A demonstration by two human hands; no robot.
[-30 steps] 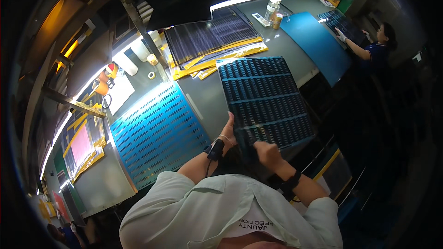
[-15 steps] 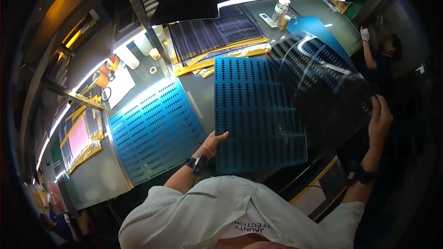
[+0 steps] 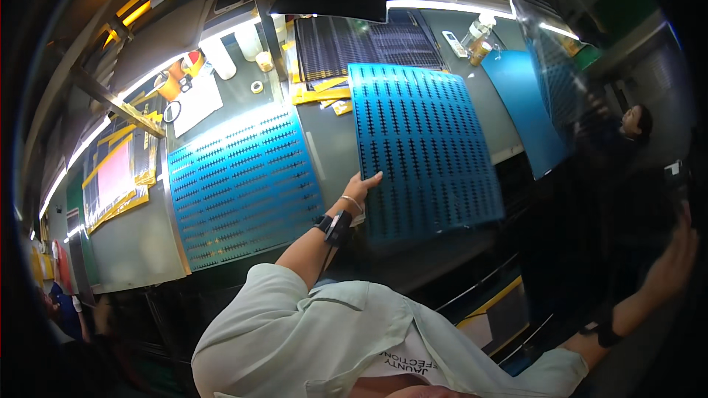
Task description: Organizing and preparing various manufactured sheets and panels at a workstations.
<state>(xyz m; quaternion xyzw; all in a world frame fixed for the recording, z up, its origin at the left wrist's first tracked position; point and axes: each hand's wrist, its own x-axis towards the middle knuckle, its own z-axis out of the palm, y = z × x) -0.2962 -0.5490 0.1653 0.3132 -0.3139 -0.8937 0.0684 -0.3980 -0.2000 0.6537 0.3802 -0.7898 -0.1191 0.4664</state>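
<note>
Blue sheet (image 3: 428, 151): rectangular, thin, rows of small black toothed marks, gripped at left edge, slightly bowed. Raised, tilted; far end over bench (image 3: 334, 136), near end past bench's near edge. Dark see-through film (image 3: 549, 74): apart, right of sheet, steeply angled, lower part lost in dark.

Most fingers of the bare left hand (image 3: 359, 189) are hidden behind the blue rectangular sheet with rows of dark marks (image 3: 428, 147). The bare right hand (image 3: 671, 262) is blurred and dim; whether it grips the smeared, dark translucent film (image 3: 548, 66), whose lower end is lost in darkness, cannot be told.
</note>
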